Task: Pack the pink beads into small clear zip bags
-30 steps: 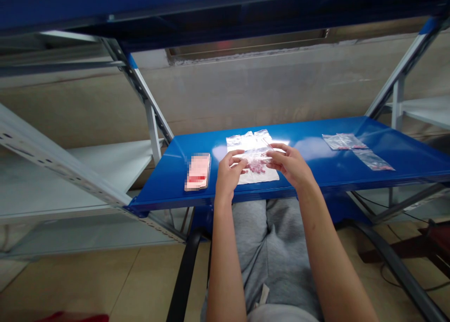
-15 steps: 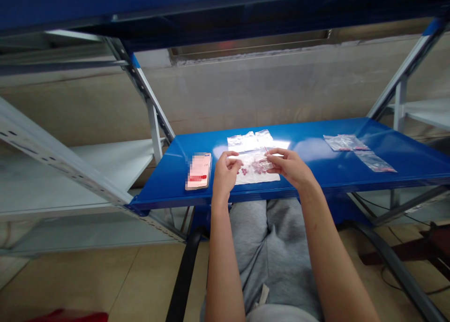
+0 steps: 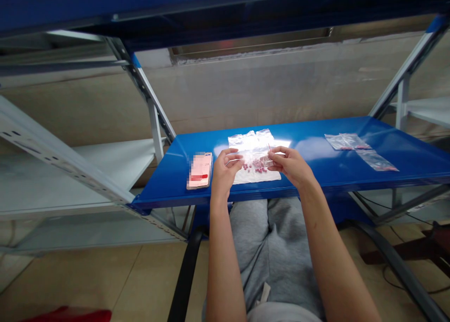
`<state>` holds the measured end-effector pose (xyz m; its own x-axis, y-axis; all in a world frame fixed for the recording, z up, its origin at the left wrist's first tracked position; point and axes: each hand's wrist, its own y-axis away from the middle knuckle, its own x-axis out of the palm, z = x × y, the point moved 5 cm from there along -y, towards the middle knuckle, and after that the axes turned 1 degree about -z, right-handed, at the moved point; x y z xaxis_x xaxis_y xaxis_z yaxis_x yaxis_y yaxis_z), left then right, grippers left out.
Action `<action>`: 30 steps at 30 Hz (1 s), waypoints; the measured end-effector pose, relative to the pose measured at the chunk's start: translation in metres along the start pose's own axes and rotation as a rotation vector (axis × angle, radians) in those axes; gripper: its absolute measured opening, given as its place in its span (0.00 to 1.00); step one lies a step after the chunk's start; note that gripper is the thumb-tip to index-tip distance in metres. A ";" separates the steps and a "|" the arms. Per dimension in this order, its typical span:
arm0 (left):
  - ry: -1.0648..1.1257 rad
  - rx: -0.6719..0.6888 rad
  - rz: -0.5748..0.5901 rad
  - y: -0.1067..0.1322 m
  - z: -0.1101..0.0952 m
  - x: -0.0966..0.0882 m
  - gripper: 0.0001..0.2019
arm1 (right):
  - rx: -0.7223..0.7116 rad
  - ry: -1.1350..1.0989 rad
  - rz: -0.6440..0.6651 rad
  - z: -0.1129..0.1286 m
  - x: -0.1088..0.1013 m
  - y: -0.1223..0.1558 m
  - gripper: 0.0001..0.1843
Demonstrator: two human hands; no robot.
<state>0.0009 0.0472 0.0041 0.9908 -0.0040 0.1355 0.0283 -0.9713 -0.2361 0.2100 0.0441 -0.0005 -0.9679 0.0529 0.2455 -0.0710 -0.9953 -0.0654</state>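
My left hand (image 3: 225,171) is closed, fingertips pinching the left side of a clear plastic bag (image 3: 256,157). On the bag's other side, my right hand (image 3: 288,166) pinches it between thumb and fingers, and a thin red strip stands up by the fingertips. Both hands hover over a white sheet (image 3: 242,177) on the blue shelf. Several small dark-red beads (image 3: 260,169) are spread on that sheet, partly seen through the bag. More clear plastic (image 3: 250,138) lies along the sheet's far edge, washed out by glare.
A phone (image 3: 199,172) with a lit screen lies left of the sheet. Several flat clear bags (image 3: 347,141) with red edges rest at the right on the blue shelf (image 3: 309,183). Metal uprights (image 3: 154,125) flank it, and another blue shelf (image 3: 225,12) hangs overhead.
The clear bag has lifted slightly between my hands, and more beads show beneath it. My right hand has tilted a little, bringing the red strip more upright.
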 end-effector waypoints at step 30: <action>-0.628 0.600 0.010 0.027 -0.061 0.049 0.12 | -0.258 0.091 0.146 0.039 0.033 0.018 0.20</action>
<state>0.0418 0.0060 0.0634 0.8763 0.2919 -0.3832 -0.0903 -0.6819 -0.7259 0.1862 0.0244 0.0444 -0.9892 -0.0702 0.1283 0.0226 -0.9403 -0.3396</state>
